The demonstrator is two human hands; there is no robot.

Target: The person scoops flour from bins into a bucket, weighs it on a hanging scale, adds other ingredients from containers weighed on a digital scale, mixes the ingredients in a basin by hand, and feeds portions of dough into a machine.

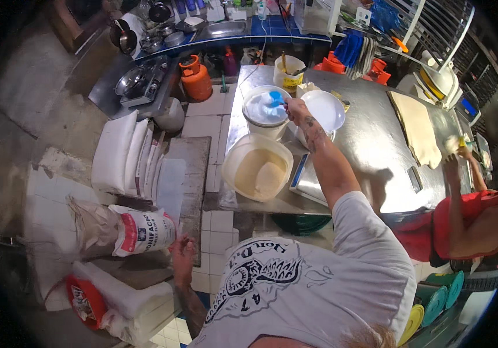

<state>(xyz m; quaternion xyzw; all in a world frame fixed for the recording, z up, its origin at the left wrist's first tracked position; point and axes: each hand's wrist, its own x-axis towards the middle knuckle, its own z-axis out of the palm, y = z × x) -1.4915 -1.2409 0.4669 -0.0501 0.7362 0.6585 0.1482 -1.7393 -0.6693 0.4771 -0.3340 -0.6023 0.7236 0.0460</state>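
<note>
My right hand [296, 110] is closed on the handle of a blue scoop [275, 99]. The scoop is at the white powder inside a round white bucket [266, 132] on the steel table. Just in front of that bucket stands a whitish tub [230, 185] with a pale beige, flour-like powder [255, 168] in it. Hanging low on the left, my left hand [184, 248] has its fingers loosely bent and apart, with nothing visible in it. It is beside a printed flour sack [144, 231] lying on its side.
A white bowl [323, 110], another bucket [287, 68] and a flat scale-like device [310, 182] share the steel table [371, 110]. A dough slab [414, 127] lies farther right, near a co-worker in red [464, 226]. Stacked white sacks [115, 152] and an orange gas cylinder [195, 79] stand left.
</note>
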